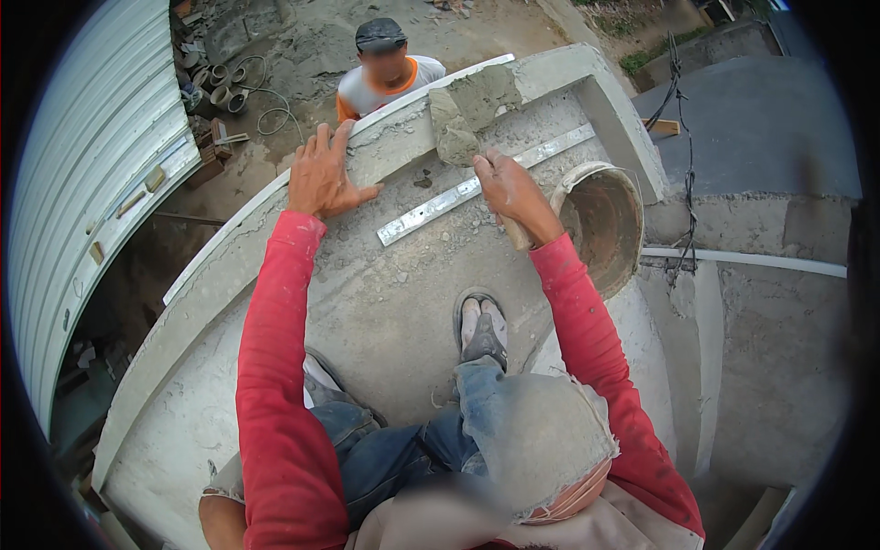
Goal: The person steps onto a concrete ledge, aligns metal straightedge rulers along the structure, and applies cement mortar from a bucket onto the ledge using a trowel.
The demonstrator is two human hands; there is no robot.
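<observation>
Gripping the trowel by its stubby wooden handle (516, 235), our right hand (515, 194) has its fingers wrapped around it, with the handle's butt poking out below the palm, toward us. Beyond the knuckles lies a grey, clotted mass that seems to be the coated blade, though we cannot tell where metal ends and mortar (488, 95) begins. That mortar looks damp and darker than the dry concrete, rough-surfaced and thick, heaped over the top of the curved parapet (225, 261), with a lump hanging down on its inner side, just past our right fingertips. The parapet itself is pale grey and scuffed, with a thin white strip (481, 71) running along its outer edge. Our right forearm, in a red sleeve, reaches up and leans inward to the left, the wrist bent near the mouth of a mortar-stained bucket (605, 220). Our left arm stretches nearly straight ahead, and its bare hand (323, 176) lies palm down on the parapet, left of the mortar and well apart from it; the fingers are spread and point toward the outer edge, the thumb stuck out wide to the right, holding nothing that we can see. Between and beyond our hands, a pale metal bar (440, 205) lies slantwise on the gritty ledge floor, passing close by our right hand. Past the parapet, below us, a co-worker (422, 73) in a dark cap stands facing our way.
</observation>
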